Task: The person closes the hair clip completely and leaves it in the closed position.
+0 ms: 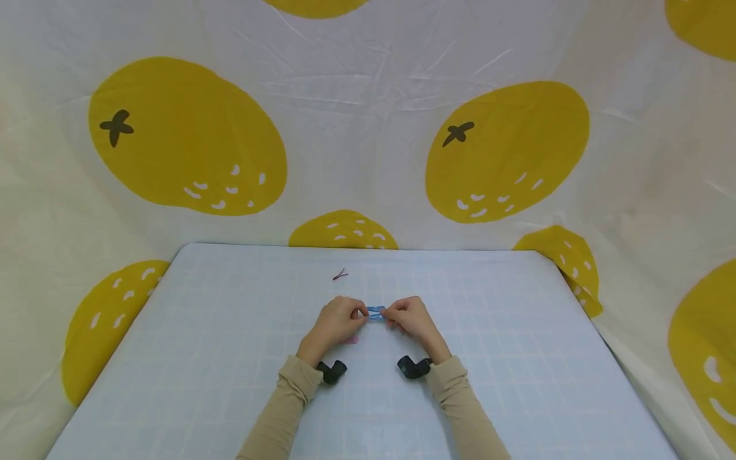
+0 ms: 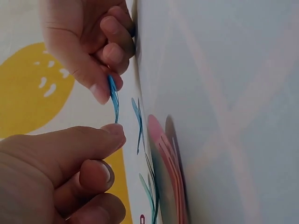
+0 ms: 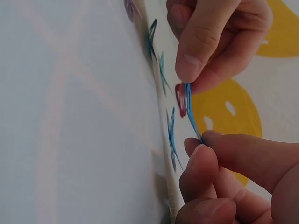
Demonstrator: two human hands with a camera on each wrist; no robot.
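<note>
A slim blue snap hair clip (image 3: pixel 188 105) stretches between both hands. My left hand (image 1: pixel 342 321) pinches one end between thumb and fingertip. The other end is pinched the same way by my right hand (image 1: pixel 412 317). Just beyond, a second blue hair clip (image 2: pixel 137 122) lies on the table, seen in both wrist views. A pink hair clip (image 2: pixel 166 151) lies near my left hand, partly hidden by it in the head view. Past the hands, toward the far edge, is a dark red hair clip (image 1: pixel 340 275).
A teal hair clip (image 3: pixel 162 74) and a dark green one (image 3: pixel 152 39) also lie on the white table (image 1: pixel 517 332). A curtain with yellow fruit prints (image 1: pixel 190 134) hangs behind the far edge. A black wrist device (image 1: pixel 332 372) sits at each cuff.
</note>
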